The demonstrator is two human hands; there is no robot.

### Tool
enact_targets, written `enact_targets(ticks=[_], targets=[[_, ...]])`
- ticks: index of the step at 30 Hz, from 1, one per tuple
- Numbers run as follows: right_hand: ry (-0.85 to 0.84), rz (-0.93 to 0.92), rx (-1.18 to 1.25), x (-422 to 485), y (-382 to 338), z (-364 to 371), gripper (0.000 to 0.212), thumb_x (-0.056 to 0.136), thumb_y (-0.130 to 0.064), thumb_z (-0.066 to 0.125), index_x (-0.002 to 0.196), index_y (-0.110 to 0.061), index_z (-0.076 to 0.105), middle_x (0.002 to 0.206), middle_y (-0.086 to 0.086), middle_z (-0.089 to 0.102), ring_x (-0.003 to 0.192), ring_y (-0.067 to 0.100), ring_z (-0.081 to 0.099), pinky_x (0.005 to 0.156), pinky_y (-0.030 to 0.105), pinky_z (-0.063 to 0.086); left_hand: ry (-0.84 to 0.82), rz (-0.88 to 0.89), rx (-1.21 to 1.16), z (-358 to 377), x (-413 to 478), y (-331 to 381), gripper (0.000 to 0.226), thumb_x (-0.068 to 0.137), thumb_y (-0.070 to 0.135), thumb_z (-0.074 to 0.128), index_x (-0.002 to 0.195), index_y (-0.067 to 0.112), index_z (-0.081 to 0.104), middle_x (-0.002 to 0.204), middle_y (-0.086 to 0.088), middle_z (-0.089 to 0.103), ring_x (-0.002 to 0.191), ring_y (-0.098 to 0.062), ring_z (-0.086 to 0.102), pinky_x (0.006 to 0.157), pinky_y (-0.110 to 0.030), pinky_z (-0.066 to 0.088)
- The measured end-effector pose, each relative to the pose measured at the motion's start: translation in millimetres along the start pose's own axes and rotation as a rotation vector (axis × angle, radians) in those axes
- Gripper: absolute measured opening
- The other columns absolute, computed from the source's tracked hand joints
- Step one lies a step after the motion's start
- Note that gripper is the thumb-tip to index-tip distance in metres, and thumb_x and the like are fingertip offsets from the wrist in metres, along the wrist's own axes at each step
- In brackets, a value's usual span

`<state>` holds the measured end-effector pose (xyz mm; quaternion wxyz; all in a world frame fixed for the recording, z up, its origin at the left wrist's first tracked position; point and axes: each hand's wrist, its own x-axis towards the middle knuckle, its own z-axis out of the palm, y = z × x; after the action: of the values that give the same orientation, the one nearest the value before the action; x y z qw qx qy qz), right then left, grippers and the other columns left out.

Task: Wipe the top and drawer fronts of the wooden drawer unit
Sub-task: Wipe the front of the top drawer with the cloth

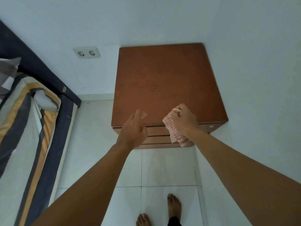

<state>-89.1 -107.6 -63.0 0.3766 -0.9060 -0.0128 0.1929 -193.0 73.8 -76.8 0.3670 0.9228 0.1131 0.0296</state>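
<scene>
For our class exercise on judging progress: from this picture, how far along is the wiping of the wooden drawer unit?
Done: nothing plainly; small dark marks sit on the top. In hand: the right hand grips a checked cloth at its front edge; the left hand is open beside it. Left: likely the top and the drawer fronts.

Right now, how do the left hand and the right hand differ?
The right hand grips a red-checked cloth; the left hand holds nothing. The right hand's fingers are curled; the left hand's are extended. Both are at the front edge of the drawer unit.
</scene>
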Motion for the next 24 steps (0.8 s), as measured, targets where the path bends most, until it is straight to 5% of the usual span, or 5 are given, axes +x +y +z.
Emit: enact_targets(ticks=[5,9,12,16,24], targets=[[0.103,0.163,-0.020,-28.7,17.0,17.2,0.029,0.098,-0.030,0.041,0.087,-0.014,0.062,0.090,0.005,0.066,0.085,0.027,0.062,0.067,0.034,0.041,-0.077,-0.003,0.177,-4.8,-31.0,-30.7,0.037,0.087,0.008,0.051,0.122,0.019,0.052,0.119,0.000,0.058,0.088,-0.020,0.058,0.067,-0.032,0.048],[0.102,0.216,-0.084,-58.5,29.5,38.2,0.049,0.092,-0.061,0.051,0.073,-0.017,0.063,0.076,0.003,0.067,0.067,0.020,0.063,0.057,0.028,0.046,-0.120,-0.109,0.228,-8.2,-54.7,-54.6,0.040,0.089,0.014,0.051,0.129,0.018,0.052,0.129,-0.004,0.057,0.103,-0.025,0.059,0.083,-0.041,0.053],[0.154,0.042,-0.296,-71.1,46.0,54.1,0.023,0.088,-0.043,0.070,0.096,-0.024,0.060,0.104,0.003,0.067,0.083,0.027,0.065,0.064,0.031,0.052,-0.181,-0.175,0.289,-9.1,-66.2,-72.7,0.049,0.090,0.017,0.052,0.138,0.023,0.046,0.144,-0.007,0.049,0.121,-0.029,0.053,0.096,-0.047,0.051],[0.050,-0.112,-0.631,-74.2,69.4,74.9,0.088,0.089,-0.025,0.073,0.158,-0.038,0.019,0.167,0.011,0.020,0.101,0.039,0.066,0.071,0.038,0.054,-0.307,-0.270,0.422,-3.4,-75.7,-94.4,0.076,0.098,0.038,0.050,0.158,0.039,0.003,0.166,-0.019,0.009,0.139,-0.044,0.040,0.105,-0.056,0.045],[0.140,-0.270,-0.751,-45.7,77.9,83.1,0.103,0.090,-0.047,0.072,0.163,-0.033,0.000,0.171,0.013,0.002,0.072,0.029,0.068,0.048,0.026,0.048,-0.166,-0.163,0.360,15.3,-52.8,-124.8,0.091,0.097,0.053,0.048,0.148,0.054,-0.027,0.162,-0.020,-0.029,0.110,-0.047,0.063,0.087,-0.053,0.057]])
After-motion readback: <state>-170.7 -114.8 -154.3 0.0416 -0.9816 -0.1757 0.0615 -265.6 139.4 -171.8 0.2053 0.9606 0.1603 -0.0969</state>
